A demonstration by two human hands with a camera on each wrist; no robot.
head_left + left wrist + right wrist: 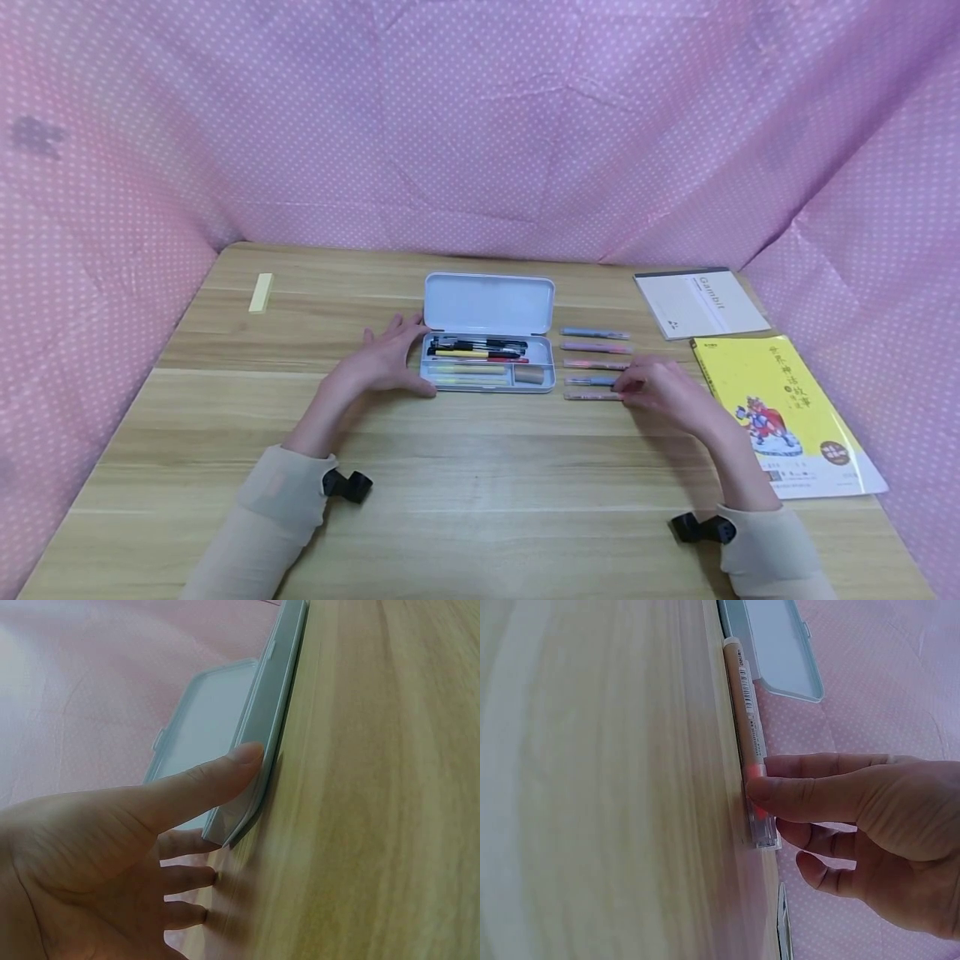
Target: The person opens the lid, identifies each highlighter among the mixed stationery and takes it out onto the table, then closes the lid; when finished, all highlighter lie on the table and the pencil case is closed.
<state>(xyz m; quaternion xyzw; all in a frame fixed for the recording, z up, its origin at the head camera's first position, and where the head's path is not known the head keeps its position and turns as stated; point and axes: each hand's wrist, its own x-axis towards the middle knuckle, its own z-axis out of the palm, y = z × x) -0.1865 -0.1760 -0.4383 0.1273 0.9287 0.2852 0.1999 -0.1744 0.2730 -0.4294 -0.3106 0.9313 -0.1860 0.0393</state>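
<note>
A pale blue pencil case (489, 303) lies with its lid tipped back. Inside are black pens (491, 343), a yellow-and-black pen (468, 354) and a brownish block (529, 375). My left hand (386, 358) holds the case's left end, thumb (244, 754) on the front wall and the other fingers spread around the corner. To the right, several highlighters (596, 347) lie in a column. My right hand (667, 387) pinches the nearest highlighter (744, 697), a tan one with a clear cap, between thumb and index finger near the cap.
At the right, a yellow book (787, 400) overlaps the corner of a white notebook (701, 304). A pale yellow strip (260, 292) lies at the back left of the wooden table (480, 500). Pink dotted cloth (480, 125) hangs around the table's back and sides.
</note>
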